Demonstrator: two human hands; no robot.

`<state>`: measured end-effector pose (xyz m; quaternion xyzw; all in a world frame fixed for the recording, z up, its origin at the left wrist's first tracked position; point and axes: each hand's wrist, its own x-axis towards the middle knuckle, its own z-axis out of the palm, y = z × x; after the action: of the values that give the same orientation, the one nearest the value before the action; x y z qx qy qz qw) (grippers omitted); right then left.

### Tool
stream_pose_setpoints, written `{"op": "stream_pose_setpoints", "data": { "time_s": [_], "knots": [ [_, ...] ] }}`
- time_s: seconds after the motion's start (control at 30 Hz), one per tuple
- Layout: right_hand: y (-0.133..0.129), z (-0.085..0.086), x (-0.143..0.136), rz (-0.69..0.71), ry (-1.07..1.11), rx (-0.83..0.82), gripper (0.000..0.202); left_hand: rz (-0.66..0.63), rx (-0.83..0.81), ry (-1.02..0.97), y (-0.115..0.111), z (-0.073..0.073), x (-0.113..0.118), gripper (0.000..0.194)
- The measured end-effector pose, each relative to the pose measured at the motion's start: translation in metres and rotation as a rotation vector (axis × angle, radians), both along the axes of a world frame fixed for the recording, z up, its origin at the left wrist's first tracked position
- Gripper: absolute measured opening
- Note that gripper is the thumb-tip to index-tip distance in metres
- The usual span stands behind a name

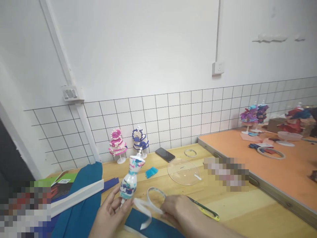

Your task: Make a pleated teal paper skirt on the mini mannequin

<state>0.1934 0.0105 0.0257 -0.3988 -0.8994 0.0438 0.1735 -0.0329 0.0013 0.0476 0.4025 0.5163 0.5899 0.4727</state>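
Note:
My left hand (111, 211) is closed round the lower end of a miniature dress form (129, 177). The form is white with teal, pink and dark blue patches and leans slightly right. My right hand (179, 211) grips a roll of white tape (155, 198) at its right side; its fingertips are partly hidden. A loose tape strip (145, 215) curls down between my hands, one end close to my left fingertips; whether it touches them I cannot tell. Below lies a piece of teal fabric (151, 224). A yellow and black utility knife (205, 210) lies just beyond my right hand.
Two dressed miniature forms, one pink (118, 145) and one blue (140, 140), stand by the wall. Behind my hands are a phone (165, 154), a clear round dish (183, 172), blue pleated trim (151, 172) and a ring (190, 153). Fabric strips (76, 198) lie left; an orange table (279, 168) adjoins right.

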Motion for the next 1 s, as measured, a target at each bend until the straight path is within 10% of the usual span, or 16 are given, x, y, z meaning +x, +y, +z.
{"op": "stream_pose_setpoints", "data": {
  "time_s": [0.5,1.0],
  "knots": [
    [0.078,-0.042,0.016,-0.142,-0.311,0.117,0.019,0.109,-0.026,-0.003,0.008,-0.009,-0.001,0.086],
    [0.023,-0.019,0.081,-0.312,-0.049,-0.062,0.023,0.094,0.049,0.157,0.006,-0.008,0.002,0.098]
  ]
}}
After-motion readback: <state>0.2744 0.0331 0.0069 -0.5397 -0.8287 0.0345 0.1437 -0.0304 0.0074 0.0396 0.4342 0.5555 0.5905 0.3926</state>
